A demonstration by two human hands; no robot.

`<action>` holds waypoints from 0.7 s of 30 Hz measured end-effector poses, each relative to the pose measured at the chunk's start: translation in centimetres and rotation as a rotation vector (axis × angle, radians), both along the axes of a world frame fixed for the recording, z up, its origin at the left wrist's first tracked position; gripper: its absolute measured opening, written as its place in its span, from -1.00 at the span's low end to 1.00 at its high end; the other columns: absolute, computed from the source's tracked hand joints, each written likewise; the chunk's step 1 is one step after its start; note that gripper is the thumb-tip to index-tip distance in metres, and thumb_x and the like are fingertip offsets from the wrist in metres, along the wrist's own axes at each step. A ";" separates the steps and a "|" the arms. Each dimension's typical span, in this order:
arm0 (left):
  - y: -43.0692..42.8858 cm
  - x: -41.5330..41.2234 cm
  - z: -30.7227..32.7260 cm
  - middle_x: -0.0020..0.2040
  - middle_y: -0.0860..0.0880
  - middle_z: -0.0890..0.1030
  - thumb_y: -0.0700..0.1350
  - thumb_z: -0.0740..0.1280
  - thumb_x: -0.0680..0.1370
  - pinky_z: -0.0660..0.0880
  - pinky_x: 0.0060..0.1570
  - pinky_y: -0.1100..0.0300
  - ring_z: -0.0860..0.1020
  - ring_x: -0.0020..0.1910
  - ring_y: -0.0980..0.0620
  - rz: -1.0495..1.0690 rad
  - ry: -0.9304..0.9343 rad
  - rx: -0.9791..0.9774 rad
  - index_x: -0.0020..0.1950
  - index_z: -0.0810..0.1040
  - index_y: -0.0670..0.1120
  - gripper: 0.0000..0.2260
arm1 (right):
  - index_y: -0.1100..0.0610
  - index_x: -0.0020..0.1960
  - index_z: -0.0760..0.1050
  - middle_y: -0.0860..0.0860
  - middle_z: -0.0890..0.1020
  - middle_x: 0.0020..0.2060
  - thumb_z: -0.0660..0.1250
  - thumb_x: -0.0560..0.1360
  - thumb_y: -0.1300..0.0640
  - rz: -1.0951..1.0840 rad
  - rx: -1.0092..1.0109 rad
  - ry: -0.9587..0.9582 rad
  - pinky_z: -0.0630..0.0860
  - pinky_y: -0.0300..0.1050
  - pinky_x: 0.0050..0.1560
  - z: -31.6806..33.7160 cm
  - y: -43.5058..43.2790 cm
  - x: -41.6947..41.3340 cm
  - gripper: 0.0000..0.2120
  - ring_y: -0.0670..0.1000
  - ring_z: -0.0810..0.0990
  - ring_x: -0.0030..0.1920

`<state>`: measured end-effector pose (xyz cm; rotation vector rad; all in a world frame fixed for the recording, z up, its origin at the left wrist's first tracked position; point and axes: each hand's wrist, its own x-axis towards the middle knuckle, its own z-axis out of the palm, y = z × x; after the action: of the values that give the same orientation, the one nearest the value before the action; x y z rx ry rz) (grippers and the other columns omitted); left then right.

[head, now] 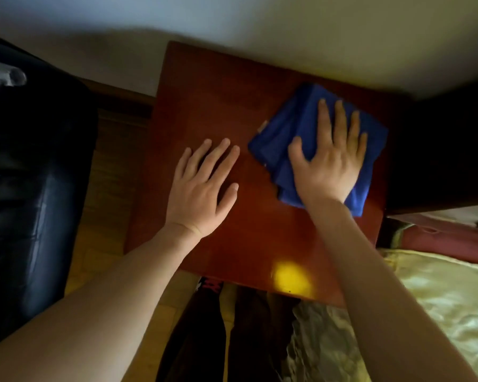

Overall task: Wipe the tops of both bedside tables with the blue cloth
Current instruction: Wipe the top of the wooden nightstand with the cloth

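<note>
Cloth (293,139) part-hidden under right hand (329,164)

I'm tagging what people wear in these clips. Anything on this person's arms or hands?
Nothing visible. Both forearms are bare with no sleeves in frame. The left hand and right hand have no gloves, rings, watch or bracelets, and the nails look short and unpainted.

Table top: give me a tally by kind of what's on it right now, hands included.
Cloths: 1, the blue cloth, under the right hand.
Hands: 2, the left hand flat on the bare table, the right hand flat on the cloth.
Total: 3
</note>
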<state>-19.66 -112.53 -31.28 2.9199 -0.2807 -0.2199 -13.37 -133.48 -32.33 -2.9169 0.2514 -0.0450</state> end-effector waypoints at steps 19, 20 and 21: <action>-0.1 -0.1 -0.1 0.53 -0.04 0.30 0.10 0.10 0.61 0.02 0.52 -0.07 0.19 0.52 -0.12 -0.001 0.002 0.003 0.53 0.21 0.02 -0.51 | -0.07 0.55 0.23 0.02 0.29 0.54 0.07 0.53 -0.22 -0.046 -0.013 0.020 0.09 0.17 0.52 -0.2 0.9 1.4 -0.39 0.15 0.20 0.55; -0.1 0.0 0.0 0.53 -0.04 0.30 0.10 0.10 0.61 0.03 0.52 -0.08 0.19 0.52 -0.12 -0.001 0.001 0.007 0.53 0.21 0.02 -0.51 | -0.08 0.56 0.20 0.00 0.26 0.55 0.05 0.54 -0.22 -0.034 -0.014 0.032 0.06 0.16 0.54 -0.2 0.6 2.3 -0.39 0.14 0.17 0.56; -0.1 0.0 0.0 0.53 -0.04 0.30 0.10 0.10 0.61 0.03 0.52 -0.08 0.20 0.52 -0.12 -0.002 0.004 0.007 0.53 0.21 0.02 -0.51 | -0.08 0.56 0.20 0.00 0.26 0.55 0.05 0.55 -0.22 -0.017 -0.017 0.029 0.06 0.16 0.54 -0.1 0.3 2.0 -0.40 0.13 0.17 0.56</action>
<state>-19.66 -112.66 -31.27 2.9264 -0.2825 -0.2268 -11.34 -133.16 -32.41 -2.9341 0.2814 -0.0074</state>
